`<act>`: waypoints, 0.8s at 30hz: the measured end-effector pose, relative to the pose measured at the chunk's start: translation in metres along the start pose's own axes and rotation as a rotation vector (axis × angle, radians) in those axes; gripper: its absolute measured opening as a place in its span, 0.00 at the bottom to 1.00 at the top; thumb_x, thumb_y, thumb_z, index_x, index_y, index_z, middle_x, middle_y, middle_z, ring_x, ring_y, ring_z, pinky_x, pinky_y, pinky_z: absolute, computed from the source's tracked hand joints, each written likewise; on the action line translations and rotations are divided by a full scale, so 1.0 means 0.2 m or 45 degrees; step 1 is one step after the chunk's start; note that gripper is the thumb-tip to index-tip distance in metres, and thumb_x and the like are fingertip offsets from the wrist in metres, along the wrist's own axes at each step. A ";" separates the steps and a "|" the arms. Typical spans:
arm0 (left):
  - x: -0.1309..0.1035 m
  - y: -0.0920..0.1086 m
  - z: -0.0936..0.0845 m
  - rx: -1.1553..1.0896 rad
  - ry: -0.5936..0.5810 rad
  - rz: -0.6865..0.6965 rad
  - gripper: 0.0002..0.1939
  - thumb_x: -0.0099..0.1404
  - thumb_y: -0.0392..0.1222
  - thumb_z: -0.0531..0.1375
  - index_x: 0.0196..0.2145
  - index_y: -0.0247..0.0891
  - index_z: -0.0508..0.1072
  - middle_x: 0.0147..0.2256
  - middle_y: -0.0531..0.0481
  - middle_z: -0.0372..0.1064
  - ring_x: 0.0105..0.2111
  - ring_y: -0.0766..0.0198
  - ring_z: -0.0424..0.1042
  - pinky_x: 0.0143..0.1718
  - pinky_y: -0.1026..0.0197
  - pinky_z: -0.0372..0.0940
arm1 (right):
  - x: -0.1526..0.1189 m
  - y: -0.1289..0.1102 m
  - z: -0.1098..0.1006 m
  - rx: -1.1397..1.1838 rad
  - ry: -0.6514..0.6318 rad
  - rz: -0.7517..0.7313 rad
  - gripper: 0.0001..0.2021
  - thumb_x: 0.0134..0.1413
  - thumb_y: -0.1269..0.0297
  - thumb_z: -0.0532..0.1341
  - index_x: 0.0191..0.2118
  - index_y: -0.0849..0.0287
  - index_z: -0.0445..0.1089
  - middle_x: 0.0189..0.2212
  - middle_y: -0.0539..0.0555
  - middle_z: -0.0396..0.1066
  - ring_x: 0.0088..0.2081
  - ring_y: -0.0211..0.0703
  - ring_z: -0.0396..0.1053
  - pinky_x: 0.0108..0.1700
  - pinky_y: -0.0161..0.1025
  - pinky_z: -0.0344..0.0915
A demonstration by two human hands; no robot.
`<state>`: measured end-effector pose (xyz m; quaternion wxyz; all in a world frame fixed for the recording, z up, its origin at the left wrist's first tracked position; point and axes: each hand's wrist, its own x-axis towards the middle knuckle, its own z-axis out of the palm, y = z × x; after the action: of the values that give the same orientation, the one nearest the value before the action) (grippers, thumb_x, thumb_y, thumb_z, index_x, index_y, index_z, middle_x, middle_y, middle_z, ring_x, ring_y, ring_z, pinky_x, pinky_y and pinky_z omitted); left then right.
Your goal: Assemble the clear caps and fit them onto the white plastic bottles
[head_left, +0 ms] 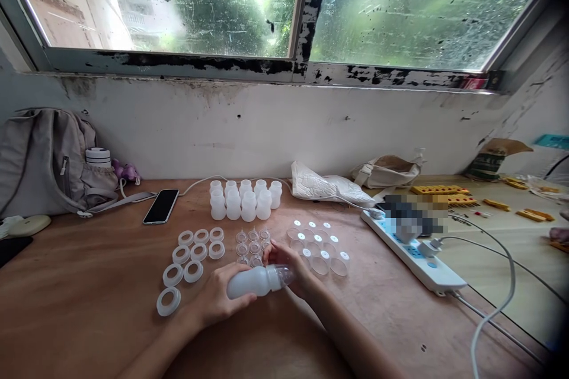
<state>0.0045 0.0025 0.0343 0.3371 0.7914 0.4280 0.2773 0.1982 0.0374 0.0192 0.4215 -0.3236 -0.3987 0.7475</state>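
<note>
No readable text — print on the red item (473,82) and dark green packet (485,164) too small, blurred

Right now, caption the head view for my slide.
Left hand holds a frosted bottle sideways, right hand at its clear top; white rings lie on the tabletop.

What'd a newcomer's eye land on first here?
Probably the held bottle in the person's left hand, front and centre, with the right hand at its clear end. Next, the group of white bottles standing toward the wall, and the pale rings laid out left of centre. Above, the peeling window frame stretches across the view.
</note>
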 end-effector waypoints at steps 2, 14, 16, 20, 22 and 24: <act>0.00 -0.01 0.00 0.007 -0.013 0.013 0.21 0.51 0.47 0.60 0.44 0.44 0.66 0.40 0.49 0.67 0.38 0.57 0.67 0.40 0.57 0.61 | 0.00 0.00 0.01 0.012 0.008 -0.009 0.19 0.49 0.50 0.52 0.23 0.63 0.65 0.20 0.50 0.63 0.20 0.33 0.57 0.23 0.32 0.51; 0.00 -0.04 0.03 -0.170 0.143 -0.073 0.20 0.48 0.42 0.61 0.39 0.40 0.61 0.36 0.50 0.66 0.37 0.60 0.66 0.37 0.60 0.61 | -0.01 -0.03 0.03 0.246 -0.027 0.002 0.13 0.48 0.55 0.55 0.27 0.61 0.67 0.25 0.51 0.66 0.27 0.38 0.62 0.28 0.35 0.59; 0.01 -0.05 0.02 -0.247 0.268 -0.049 0.20 0.49 0.42 0.61 0.39 0.40 0.59 0.40 0.48 0.64 0.39 0.60 0.66 0.40 0.60 0.60 | 0.00 -0.01 0.01 0.250 -0.025 0.008 0.13 0.48 0.55 0.55 0.27 0.61 0.67 0.26 0.52 0.66 0.28 0.39 0.63 0.27 0.35 0.60; 0.05 -0.11 -0.05 -0.238 0.651 -0.122 0.22 0.49 0.44 0.62 0.41 0.39 0.59 0.43 0.46 0.62 0.42 0.58 0.65 0.41 0.59 0.60 | 0.02 0.03 0.00 0.205 0.005 -0.014 0.13 0.48 0.56 0.55 0.27 0.61 0.66 0.26 0.53 0.66 0.26 0.37 0.63 0.26 0.35 0.60; 0.08 -0.15 -0.12 -0.199 0.760 -0.192 0.23 0.49 0.47 0.62 0.40 0.39 0.60 0.40 0.47 0.65 0.40 0.58 0.66 0.40 0.58 0.61 | 0.03 0.03 -0.01 0.171 0.012 -0.032 0.12 0.48 0.57 0.55 0.27 0.61 0.66 0.25 0.52 0.66 0.24 0.37 0.62 0.24 0.34 0.59; 0.12 -0.21 -0.21 -0.204 0.727 -0.238 0.23 0.48 0.48 0.62 0.40 0.38 0.61 0.37 0.48 0.68 0.38 0.59 0.68 0.39 0.59 0.63 | 0.03 0.03 0.00 0.133 0.018 -0.043 0.11 0.48 0.57 0.56 0.27 0.61 0.66 0.24 0.51 0.66 0.22 0.35 0.61 0.23 0.33 0.58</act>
<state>-0.0345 0.0522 0.0319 0.2888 0.6097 0.5530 0.4890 0.1939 0.0401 0.0121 0.4531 -0.2997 -0.3614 0.7578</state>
